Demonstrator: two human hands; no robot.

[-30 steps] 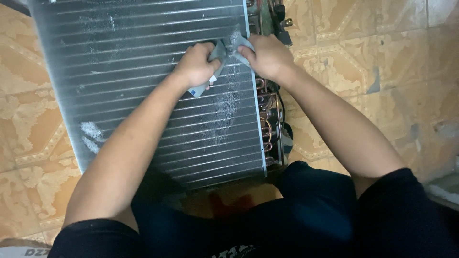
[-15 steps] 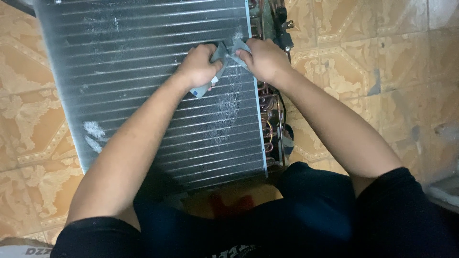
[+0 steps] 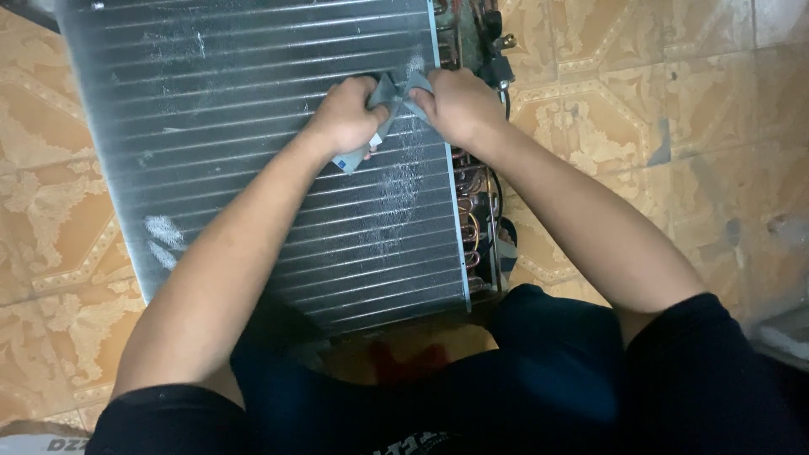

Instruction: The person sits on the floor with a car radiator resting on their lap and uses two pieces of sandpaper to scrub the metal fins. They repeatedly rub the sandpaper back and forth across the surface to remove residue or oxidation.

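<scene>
A finned metal coil panel (image 3: 236, 126), grey with fine horizontal ribs, lies flat on the tiled floor in front of me. Both my hands press a small grey pad or folded sheet (image 3: 389, 93) against its right part. My left hand (image 3: 345, 116) grips the pad's left and lower end, my right hand (image 3: 451, 103) its right end near the panel's edge. Whitish scuffed streaks (image 3: 396, 190) run down the fins just below the hands. Most of the pad is hidden under my fingers.
Copper tube bends and dark fittings (image 3: 476, 215) line the panel's right side. Patterned tan floor tiles (image 3: 640, 109) surround it. My dark-clothed knees (image 3: 548, 354) are at the panel's near edge. A pale object (image 3: 784, 333) sits at the far right.
Both hands with the pad have stayed on the same spot near the panel's right edge; the view has shifted slightly. Nothing taken up or let go.
</scene>
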